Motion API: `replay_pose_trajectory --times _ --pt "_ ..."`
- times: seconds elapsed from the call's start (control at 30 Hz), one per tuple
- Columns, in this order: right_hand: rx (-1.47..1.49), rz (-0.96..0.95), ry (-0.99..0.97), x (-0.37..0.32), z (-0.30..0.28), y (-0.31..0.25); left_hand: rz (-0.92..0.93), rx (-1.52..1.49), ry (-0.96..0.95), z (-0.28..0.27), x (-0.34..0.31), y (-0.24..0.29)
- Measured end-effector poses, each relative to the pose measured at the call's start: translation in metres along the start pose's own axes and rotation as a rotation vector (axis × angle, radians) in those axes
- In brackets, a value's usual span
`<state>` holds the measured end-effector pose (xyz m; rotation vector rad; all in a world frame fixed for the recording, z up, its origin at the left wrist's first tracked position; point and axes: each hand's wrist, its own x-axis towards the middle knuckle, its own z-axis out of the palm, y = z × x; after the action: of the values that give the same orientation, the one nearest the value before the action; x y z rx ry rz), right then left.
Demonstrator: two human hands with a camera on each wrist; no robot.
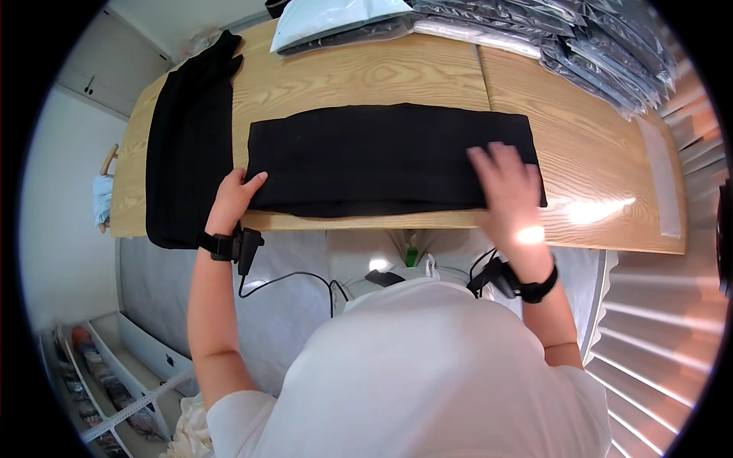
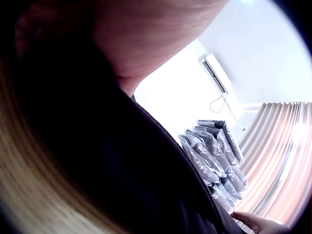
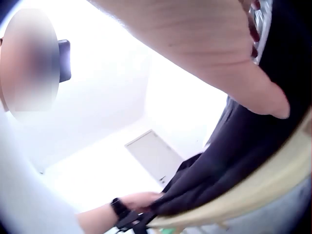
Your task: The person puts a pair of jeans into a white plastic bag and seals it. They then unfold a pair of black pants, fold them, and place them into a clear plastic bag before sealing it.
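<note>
A black garment (image 1: 374, 160) lies folded into a long rectangle along the table's near edge. At its left end, my left hand (image 1: 231, 200) pinches the near corner, thumb over the cloth; its other fingertips are hidden. My right hand (image 1: 510, 187), blurred, has its fingers spread over the garment's right end. In the right wrist view, the right thumb (image 3: 270, 100) lies along the dark cloth (image 3: 229, 151). The left wrist view has the dark fabric (image 2: 126, 161) close up beneath the left hand (image 2: 151, 34).
Another black garment (image 1: 187, 153) lies lengthwise at the table's left, its near end draping over the edge. Clear-bagged dark packages (image 1: 611, 61) are piled at the back right, beside a white package (image 1: 336, 21). The wooden table (image 1: 366, 72) has a seam right of centre. Cables hang from both wrists.
</note>
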<state>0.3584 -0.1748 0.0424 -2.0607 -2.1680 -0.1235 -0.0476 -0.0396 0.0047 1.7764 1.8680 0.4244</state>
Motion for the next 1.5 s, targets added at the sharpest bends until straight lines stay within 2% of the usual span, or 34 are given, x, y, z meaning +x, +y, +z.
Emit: replay_pose_trajectory --times 0.07,0.13,0.23,0.37,0.43,0.47,0.53,0.6,0.67,0.77,0.87,1.0,1.07,1.1,1.13,1.17,1.23,1.27,1.33,1.37,1.4,1.47,1.5 --pt "0.29 -0.174 0.059 0.005 0.019 -0.027 0.016 -0.007 0.007 0.0 -0.001 0.001" --pt "0.219 -0.199 0.148 0.015 0.042 -0.041 -0.011 -0.028 0.001 0.0 -0.003 0.005" --pt "0.239 -0.173 0.157 0.017 0.058 -0.034 0.014 -0.002 0.023 0.001 -0.002 0.001" --pt "0.156 -0.169 0.086 0.003 0.053 -0.039 -0.007 -0.002 0.011 -0.002 -0.001 0.003" --pt "0.131 -0.154 0.061 0.004 0.043 -0.047 -0.099 -0.295 -0.129 -0.009 0.0 0.007" --pt "0.209 -0.19 0.079 0.007 0.036 -0.053 -0.093 -0.292 -0.136 -0.011 -0.003 0.013" --pt "0.288 -0.217 0.102 0.007 0.038 -0.06 -0.232 -0.739 -0.266 -0.021 -0.01 0.03" --pt "0.199 -0.296 0.02 0.003 0.051 -0.065 -0.249 -0.81 -0.314 -0.029 -0.011 0.037" --pt "0.203 -0.279 0.028 0.002 0.053 -0.065 -0.222 -1.005 -0.337 -0.036 -0.013 0.045" --pt "0.217 -0.285 0.025 0.0 0.054 -0.062 -0.137 -1.146 -0.326 -0.047 -0.008 0.06" --pt "0.212 -0.284 0.028 0.0 0.055 -0.061 -0.031 -1.177 -0.281 -0.054 -0.026 0.134" --pt "0.312 -0.29 0.055 0.001 0.053 -0.05 0.214 -1.173 -0.453 -0.031 -0.024 0.216" --pt "1.131 -0.029 -0.025 0.008 0.046 -0.031 0.247 -1.127 -0.474 -0.005 -0.029 0.257" --pt "1.283 0.112 -0.056 0.009 0.033 -0.012 0.333 -0.969 -0.444 0.013 -0.023 0.269" --pt "1.504 0.167 0.025 0.01 0.022 0.008 0.414 -0.81 -0.41 0.035 -0.016 0.276" --pt "1.723 0.333 0.018 0.011 0.014 0.03 0.418 -0.667 -0.411 0.056 -0.016 0.286" --pt "1.819 0.54 0.018 0.013 0.011 0.07 0.477 -0.363 -0.375 0.102 -0.015 0.302" --pt "1.935 0.628 -0.061 0.018 0.022 0.09 0.53 -0.2 -0.337 0.124 -0.014 0.305" --pt "2.066 0.762 -0.226 0.025 0.026 0.103 0.571 -0.286 -0.466 0.155 -0.024 0.305" --pt "2.07 0.76 -0.218 0.025 0.024 0.104 0.458 -0.356 -0.612 0.163 -0.026 0.302" --pt "2.091 0.728 -0.174 0.025 0.014 0.098 0.349 -0.544 -0.774 0.143 -0.043 0.306" --pt "2.117 0.705 -0.131 0.024 0.005 0.097 0.444 -0.706 -0.741 0.129 -0.05 0.29" --pt "2.056 0.731 -0.214 0.027 0.004 0.099 0.579 -0.713 -0.678 0.124 -0.046 0.274"
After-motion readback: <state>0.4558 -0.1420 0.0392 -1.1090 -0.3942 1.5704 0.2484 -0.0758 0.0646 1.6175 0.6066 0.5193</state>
